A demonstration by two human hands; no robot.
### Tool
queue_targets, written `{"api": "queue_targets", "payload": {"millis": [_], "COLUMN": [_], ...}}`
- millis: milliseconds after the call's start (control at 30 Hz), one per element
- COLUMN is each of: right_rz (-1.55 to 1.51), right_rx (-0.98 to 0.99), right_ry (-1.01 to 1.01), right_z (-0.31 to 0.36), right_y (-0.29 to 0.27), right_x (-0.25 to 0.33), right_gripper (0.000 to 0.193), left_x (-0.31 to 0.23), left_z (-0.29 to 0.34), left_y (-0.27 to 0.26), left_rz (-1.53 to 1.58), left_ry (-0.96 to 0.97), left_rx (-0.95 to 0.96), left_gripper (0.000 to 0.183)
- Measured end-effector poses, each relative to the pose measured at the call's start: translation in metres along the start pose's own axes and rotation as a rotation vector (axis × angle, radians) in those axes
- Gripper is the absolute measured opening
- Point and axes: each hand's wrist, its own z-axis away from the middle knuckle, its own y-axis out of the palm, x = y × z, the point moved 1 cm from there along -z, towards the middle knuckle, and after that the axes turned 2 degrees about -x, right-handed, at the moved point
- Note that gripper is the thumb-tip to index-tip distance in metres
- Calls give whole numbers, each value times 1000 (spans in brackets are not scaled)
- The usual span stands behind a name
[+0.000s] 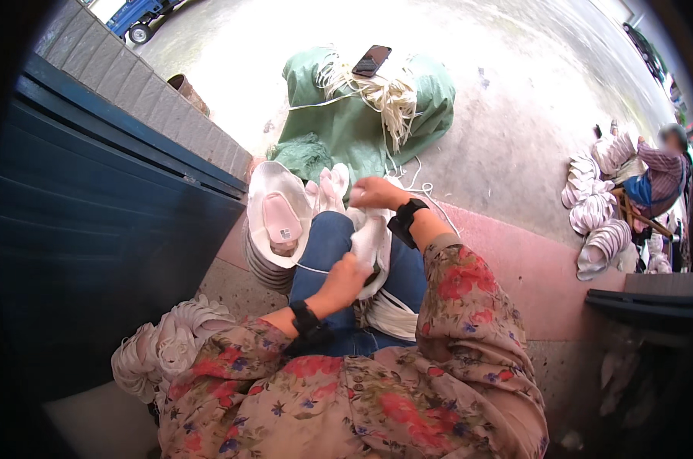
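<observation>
A white shoe upper (370, 239) lies across my lap, over my jeans. My left hand (345, 281) is closed on its near end, and a thin white shoelace (309, 268) runs out to the left beside that hand. My right hand (378, 193) is over the upper's far end with its fingers curled closed. Whatever those fingers pinch is too small and blurred to make out. To the left of my knee stands a stack of shoe uppers (268, 183), the top one showing a pink insole. A bundle of white laces (392, 315) rests between my thighs.
Ahead, a green cloth-covered support (430, 99) carries loose white laces (388, 99) and a phone (372, 60). More uppers (170, 336) lie at lower left, beside a dark blue door panel (94, 229). At right a person (660, 176) sits near piled uppers (591, 206).
</observation>
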Motion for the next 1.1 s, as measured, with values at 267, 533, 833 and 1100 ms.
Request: {"api": "queue_targets", "payload": {"millis": [267, 533, 833, 1100], "right_rz": [-225, -349, -18, 189], "right_rx": [-367, -727, -500, -540], "right_ry": [-20, 215, -143, 37], "right_z": [22, 60, 141, 163], "right_y": [-10, -30, 47, 71], "right_x": [10, -62, 7, 55], "right_gripper": [36, 33, 39, 65], "left_x": [-4, 1, 3, 20], "left_z": [19, 20, 7, 13], "left_y": [-13, -16, 8, -10], "left_rz": [555, 810, 943, -247], "left_ry": [-351, -375, -666, 202], "left_rx": [90, 144, 490, -75], "left_gripper": [30, 27, 29, 32]}}
